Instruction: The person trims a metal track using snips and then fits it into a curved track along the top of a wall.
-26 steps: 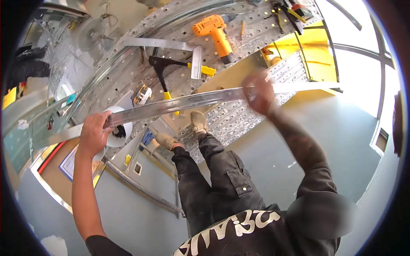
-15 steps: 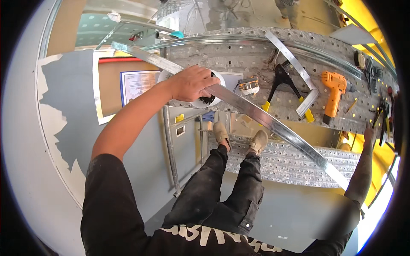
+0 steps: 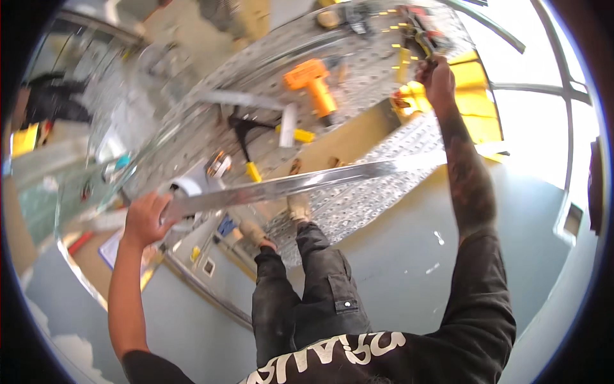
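My left hand [image 3: 150,217] is wrapped around a long, shiny metal profile [image 3: 307,182] close to its near-left end. The profile slants across in front of my legs, and its far part passes beneath my right forearm. At the far right of the perforated platform, my right hand [image 3: 438,80] is closed at the end of a dark hand tool with yellow parts [image 3: 422,43]. Blur hides that tool's exact kind. Beyond the profile lie a black two-handled tool with yellow grips [image 3: 245,131], a metal angle square [image 3: 288,126] and an orange cordless drill [image 3: 313,82].
A tape measure [image 3: 219,164] rests on the perforated platform [image 3: 198,137] near a white round container [image 3: 187,185]. Lower metal planking [image 3: 358,198] lies by my feet. Yellow sheeting [image 3: 476,96] hangs at the right, beside bright window openings. A framed paper [image 3: 115,246] is at the left.
The view has swung to the right. My right hand has moved onto the dark hand tool among the others there. My left hand keeps its grip on the profile, which now lies more level.
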`<state>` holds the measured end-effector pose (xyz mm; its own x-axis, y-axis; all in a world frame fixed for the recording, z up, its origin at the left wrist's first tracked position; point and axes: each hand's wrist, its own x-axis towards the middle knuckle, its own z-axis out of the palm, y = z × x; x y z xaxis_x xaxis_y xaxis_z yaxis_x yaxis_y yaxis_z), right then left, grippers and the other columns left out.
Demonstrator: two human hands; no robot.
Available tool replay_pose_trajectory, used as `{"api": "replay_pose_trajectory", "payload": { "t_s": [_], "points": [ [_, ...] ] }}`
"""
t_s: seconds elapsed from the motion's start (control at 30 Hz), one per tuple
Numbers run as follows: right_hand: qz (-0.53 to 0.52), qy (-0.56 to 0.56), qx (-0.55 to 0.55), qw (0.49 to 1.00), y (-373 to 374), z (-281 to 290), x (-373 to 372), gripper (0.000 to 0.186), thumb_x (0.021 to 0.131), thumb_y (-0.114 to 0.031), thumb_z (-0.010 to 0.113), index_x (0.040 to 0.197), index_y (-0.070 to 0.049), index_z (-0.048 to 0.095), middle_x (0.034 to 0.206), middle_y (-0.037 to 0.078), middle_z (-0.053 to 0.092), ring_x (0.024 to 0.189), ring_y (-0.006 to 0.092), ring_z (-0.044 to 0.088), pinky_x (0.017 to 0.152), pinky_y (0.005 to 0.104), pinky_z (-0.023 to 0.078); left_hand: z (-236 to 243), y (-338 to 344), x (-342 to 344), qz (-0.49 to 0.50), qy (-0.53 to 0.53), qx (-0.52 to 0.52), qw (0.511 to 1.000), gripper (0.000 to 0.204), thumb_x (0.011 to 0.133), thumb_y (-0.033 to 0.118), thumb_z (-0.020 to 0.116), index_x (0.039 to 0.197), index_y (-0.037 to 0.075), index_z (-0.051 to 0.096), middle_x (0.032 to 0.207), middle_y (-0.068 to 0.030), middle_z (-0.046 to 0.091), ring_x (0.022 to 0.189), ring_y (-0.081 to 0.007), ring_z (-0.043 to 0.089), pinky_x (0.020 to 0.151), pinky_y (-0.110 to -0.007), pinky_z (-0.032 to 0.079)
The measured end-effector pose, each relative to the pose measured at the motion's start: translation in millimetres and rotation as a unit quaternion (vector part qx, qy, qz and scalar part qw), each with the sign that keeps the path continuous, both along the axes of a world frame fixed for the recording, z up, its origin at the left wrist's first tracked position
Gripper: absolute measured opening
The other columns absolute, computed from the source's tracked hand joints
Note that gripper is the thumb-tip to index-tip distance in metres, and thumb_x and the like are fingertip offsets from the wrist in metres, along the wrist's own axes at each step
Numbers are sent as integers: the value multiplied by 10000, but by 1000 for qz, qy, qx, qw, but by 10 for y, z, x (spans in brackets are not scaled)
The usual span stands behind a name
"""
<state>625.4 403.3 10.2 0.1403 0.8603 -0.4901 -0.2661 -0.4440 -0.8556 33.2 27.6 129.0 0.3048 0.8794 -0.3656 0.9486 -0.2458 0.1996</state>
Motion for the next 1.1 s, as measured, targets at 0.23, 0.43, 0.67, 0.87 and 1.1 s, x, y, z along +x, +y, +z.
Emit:
{"api": "replay_pose_trajectory", "payload": {
  "t_s": [0.23,0.43,0.67,0.87,1.1],
  "points": [
    [94,155,150,972,-2702,2686,190,395,912,-191,549,1240,28,534,874,151,622,747,262,632,739,391,530,245,221,146,-21,-76,14,997,511,798,377,763,1171,72,590,889,-135,590,810,-362,610,675,-480,472],
    [219,-361,-37,906,-3643,3429,-294,316,906,-190,696,1130,9,596,687,55,575,581,141,542,571,310,439,-78,292,72,-12,-51,-21,998,549,918,520,603,1234,73,568,1072,-181,681,936,-407,662,755,-508,528],
    [381,-362,-120,842,-5315,2915,-215,339,920,-282,688,1091,2,621,678,91,563,589,170,542,570,335,443,-388,655,-8,-45,-45,-9,998,537,872,590,631,1136,124,591,943,-103,685,881,-340,676,726,-463,524],
    [502,-293,-313,751,-6399,1230,-413,640,898,-574,632,1228,-27,617,771,138,671,700,307,651,700,398,530,-461,782,-64,-52,-52,-30,997,543,877,616,615,1103,122,597,969,-112,698,900,-354,677,742,-463,528],
    [700,-458,-224,500,-6392,1241,-1390,1099,722,-896,523,1322,24,531,1267,279,596,1229,395,572,981,469,466,-316,865,-72,-47,-81,-81,992,538,876,620,617,1073,119,616,935,-119,693,893,-352,668,733,-441,509]
  ]
}}
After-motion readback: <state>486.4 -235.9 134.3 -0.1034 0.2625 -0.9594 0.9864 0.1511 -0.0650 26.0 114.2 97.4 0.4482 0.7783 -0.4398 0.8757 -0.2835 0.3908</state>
